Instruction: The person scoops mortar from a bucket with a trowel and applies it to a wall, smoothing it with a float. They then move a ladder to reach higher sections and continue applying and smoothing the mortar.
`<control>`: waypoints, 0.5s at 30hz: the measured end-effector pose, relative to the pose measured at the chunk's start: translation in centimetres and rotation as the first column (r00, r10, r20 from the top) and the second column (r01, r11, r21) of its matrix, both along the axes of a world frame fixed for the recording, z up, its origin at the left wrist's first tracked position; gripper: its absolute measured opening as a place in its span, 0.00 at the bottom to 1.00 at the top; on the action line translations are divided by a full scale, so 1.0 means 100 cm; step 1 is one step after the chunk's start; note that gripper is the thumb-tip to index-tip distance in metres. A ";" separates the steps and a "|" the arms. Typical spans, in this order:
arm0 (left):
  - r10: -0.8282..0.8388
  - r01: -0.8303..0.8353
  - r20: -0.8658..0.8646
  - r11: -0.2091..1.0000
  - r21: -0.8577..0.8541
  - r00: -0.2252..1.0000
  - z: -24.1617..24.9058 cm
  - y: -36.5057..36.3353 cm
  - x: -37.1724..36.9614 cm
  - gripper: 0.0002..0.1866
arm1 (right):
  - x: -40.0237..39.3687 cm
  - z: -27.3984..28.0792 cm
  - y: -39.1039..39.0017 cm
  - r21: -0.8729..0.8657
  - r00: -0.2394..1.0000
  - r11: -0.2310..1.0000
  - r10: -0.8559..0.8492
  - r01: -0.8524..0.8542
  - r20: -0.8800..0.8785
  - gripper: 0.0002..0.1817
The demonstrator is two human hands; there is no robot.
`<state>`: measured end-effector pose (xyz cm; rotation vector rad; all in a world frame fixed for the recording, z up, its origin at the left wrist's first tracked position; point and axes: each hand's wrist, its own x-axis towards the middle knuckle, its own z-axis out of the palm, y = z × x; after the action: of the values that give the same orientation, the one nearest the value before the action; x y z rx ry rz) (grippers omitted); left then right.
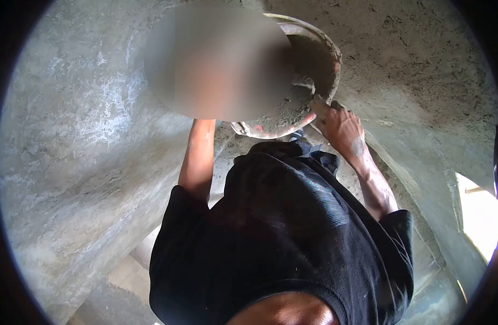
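A round basin [336, 67] with a pale, mortar-smeared rim is in front of me at the top of the view. Wet grey mortar [289, 114] lies inside it. My right hand [343, 130] is at the basin's right edge, its fingers wrapped round the handle of a trowel [320, 106]. The trowel's blade reaches in over the mortar. From the left, my left forearm [199, 149] extends up to the basin's near side. A large blurred patch covers my left hand and much of the basin, so its fingers and anything in them are hidden.
A grey plastered wall [76, 135] rises on the left. Rough, darker mortar covers the wall [417, 70] at the upper right. A bright opening [482, 216] is at the far right. Below the basin, part of a foot [296, 134] shows.
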<state>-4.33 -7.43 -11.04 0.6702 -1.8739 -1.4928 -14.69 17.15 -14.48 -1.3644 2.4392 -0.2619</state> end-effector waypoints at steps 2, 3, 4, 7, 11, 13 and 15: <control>-0.011 0.002 -0.041 0.978 -0.209 0.999 0.000 0.007 -0.004 0.08 | 0.002 -0.017 -0.003 0.098 0.997 0.993 -0.058 0.063 -0.054 0.15; -0.021 0.012 -0.043 0.979 -0.204 0.999 0.000 0.012 -0.007 0.08 | 0.006 -0.036 -0.002 0.103 0.996 0.992 -0.068 0.074 -0.056 0.15; -0.067 0.047 -0.066 0.964 -0.263 0.996 0.002 0.016 -0.009 0.07 | 0.011 -0.050 -0.004 0.095 0.990 0.995 -0.004 0.018 -0.141 0.14; -0.136 0.100 -0.082 0.933 -0.346 0.987 0.012 0.020 -0.011 0.07 | 0.018 -0.064 -0.016 0.054 0.999 0.998 -0.037 0.039 -0.032 0.16; -0.095 0.048 -0.097 0.913 -0.406 0.991 0.010 0.012 -0.010 0.09 | 0.020 -0.052 -0.019 -0.138 0.982 0.989 -0.029 0.055 0.184 0.24; -0.060 0.026 -0.082 0.930 -0.367 0.995 0.005 0.003 -0.004 0.09 | 0.014 -0.038 -0.023 -0.065 0.781 0.990 -0.059 0.127 0.622 0.21; -0.070 0.043 -0.071 0.942 -0.333 0.995 0.001 -0.002 0.001 0.09 | 0.010 -0.018 -0.020 -0.084 0.775 0.991 -0.025 0.101 0.631 0.23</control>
<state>-4.18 -7.62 -10.96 0.3936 -2.0298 -1.1781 -13.65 15.18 -16.30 -1.0080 1.9144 -0.7562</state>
